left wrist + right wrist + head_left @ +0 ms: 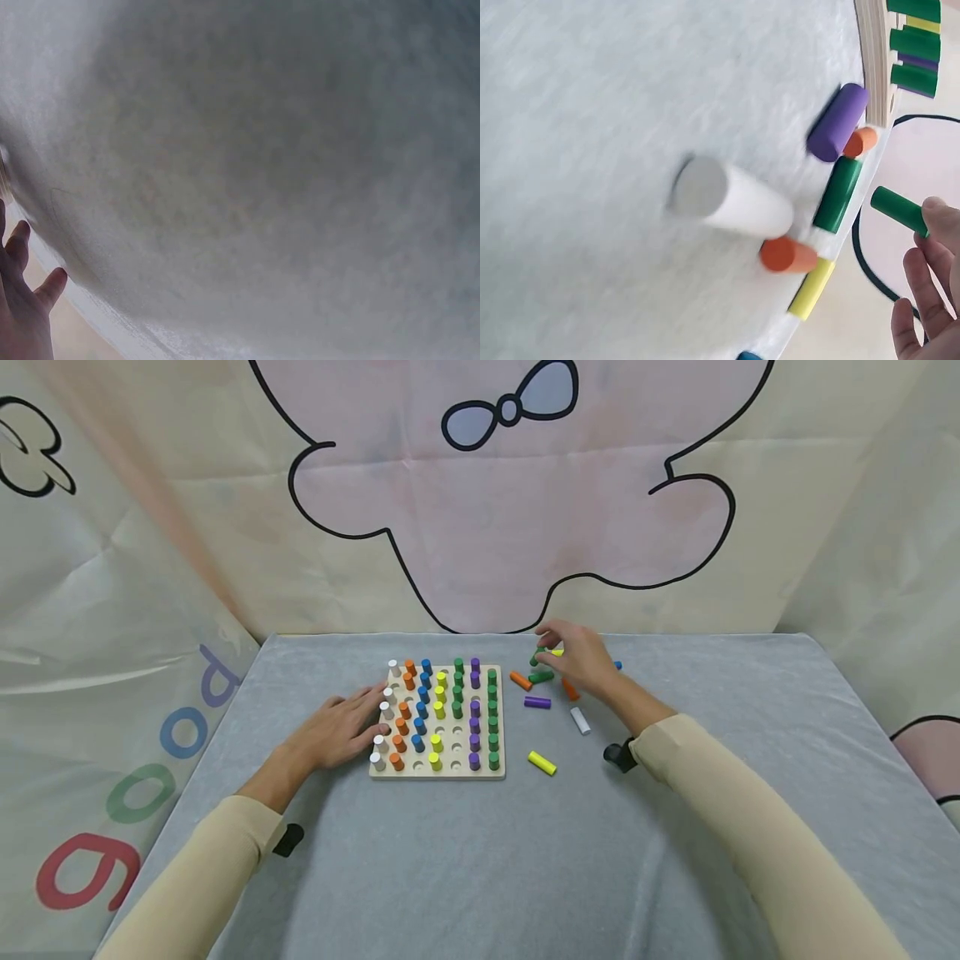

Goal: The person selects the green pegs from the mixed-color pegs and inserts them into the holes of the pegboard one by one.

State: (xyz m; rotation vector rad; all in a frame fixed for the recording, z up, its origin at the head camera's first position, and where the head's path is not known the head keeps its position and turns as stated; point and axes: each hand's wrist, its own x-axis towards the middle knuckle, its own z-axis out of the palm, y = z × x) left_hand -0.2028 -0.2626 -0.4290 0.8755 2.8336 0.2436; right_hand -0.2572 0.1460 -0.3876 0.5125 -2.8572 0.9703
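Note:
A wooden pegboard [442, 776] lies on the cloth, with rows of white, orange, blue, yellow, green and purple pegs upright in it. At its left side, my left hand [337, 731] rests with fingers extended against the edge; the left wrist view shows only part of that hand [26, 311]. My right hand [583, 656] pinches a green peg [898, 210] between thumb and fingers, raised right of the board's far corner. Below it lie another green peg [541, 677], an orange peg [521, 681] and a purple peg [537, 702].
More loose pegs are scattered to the right: a second orange one [571, 690], a white one [581, 721], a blue one [618, 666] partly hidden by the right hand, and a yellow one [542, 763] closer in. Grey cloth [465, 868] covers the table; a printed backdrop [480, 510] stands behind.

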